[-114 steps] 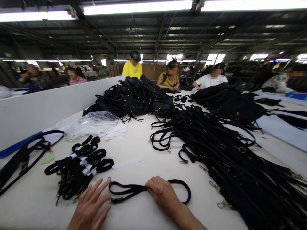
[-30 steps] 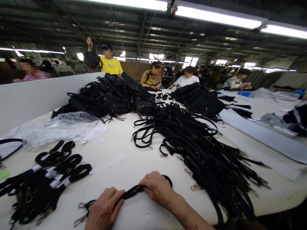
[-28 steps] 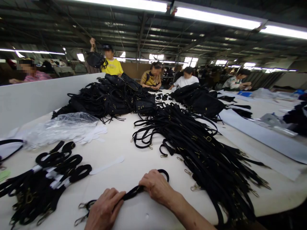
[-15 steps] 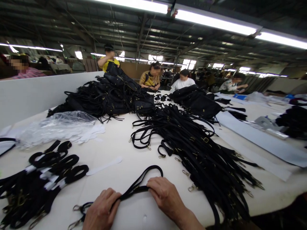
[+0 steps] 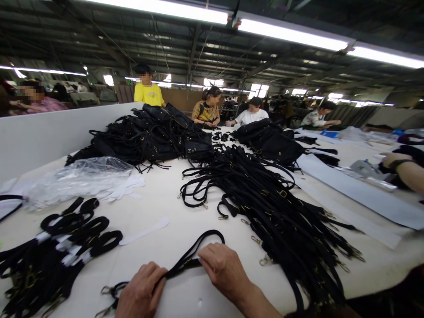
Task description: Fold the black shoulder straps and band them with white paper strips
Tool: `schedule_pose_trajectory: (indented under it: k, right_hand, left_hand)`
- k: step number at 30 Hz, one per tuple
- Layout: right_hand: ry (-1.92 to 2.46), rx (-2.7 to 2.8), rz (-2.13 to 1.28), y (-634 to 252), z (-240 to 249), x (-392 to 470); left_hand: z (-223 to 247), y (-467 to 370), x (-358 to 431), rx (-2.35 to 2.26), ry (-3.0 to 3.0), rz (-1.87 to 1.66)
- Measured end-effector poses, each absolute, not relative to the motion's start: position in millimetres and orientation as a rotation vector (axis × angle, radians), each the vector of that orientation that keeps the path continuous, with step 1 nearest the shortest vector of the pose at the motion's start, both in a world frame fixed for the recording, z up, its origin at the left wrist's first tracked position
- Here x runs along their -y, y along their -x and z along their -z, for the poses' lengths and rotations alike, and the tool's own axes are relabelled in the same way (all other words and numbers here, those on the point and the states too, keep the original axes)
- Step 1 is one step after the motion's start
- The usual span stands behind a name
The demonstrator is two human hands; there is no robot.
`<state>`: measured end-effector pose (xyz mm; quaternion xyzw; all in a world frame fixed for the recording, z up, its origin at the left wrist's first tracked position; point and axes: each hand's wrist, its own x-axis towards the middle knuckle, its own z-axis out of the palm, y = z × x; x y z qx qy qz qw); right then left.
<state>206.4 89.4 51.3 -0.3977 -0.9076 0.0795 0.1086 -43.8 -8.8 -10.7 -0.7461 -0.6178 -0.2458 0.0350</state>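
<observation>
A looped black strap (image 5: 185, 260) lies across the white table in front of me, its metal clasps showing at the left end. My left hand (image 5: 143, 287) is closed around its gathered part. At the loop's right side my right hand (image 5: 222, 270) pinches the strap between thumb and fingers. Right of my hands, a long pile of black straps (image 5: 265, 203) with brass-coloured buckles and swivel clips spreads over the table. To the left are bundled straps (image 5: 62, 247), folded and wrapped with white bands.
A white paper strip (image 5: 145, 230) lies beyond my left hand. Clear plastic bags (image 5: 82, 179) rest farther left. Black bags (image 5: 155, 137) are heaped at the back. A long grey-white sheet (image 5: 361, 190) lies at right, near a co-worker's arm (image 5: 406, 170). Several people sit or stand around.
My right hand has slid slightly left along the strap; my left hand stays put. At the back, the person in yellow has lowered a black bag. A co-worker's arm has come in at right.
</observation>
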Motion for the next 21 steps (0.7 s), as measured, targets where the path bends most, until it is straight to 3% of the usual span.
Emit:
schedule_pose_trajectory:
  k: [8,16,21]
  right_hand:
    - [1.160,2.615,-0.334,-203,-44,-70]
    - [1.585,2.434,-0.448,-202,-46,-81]
    - [1.355,2.588,-0.468,-162,-34,-89]
  left_hand:
    - [15,45,9,1.980,2.262,0.729]
    - [18,2,17,1.836,2.446,0.688]
    - [23,-21,15,1.776,2.457,0.679]
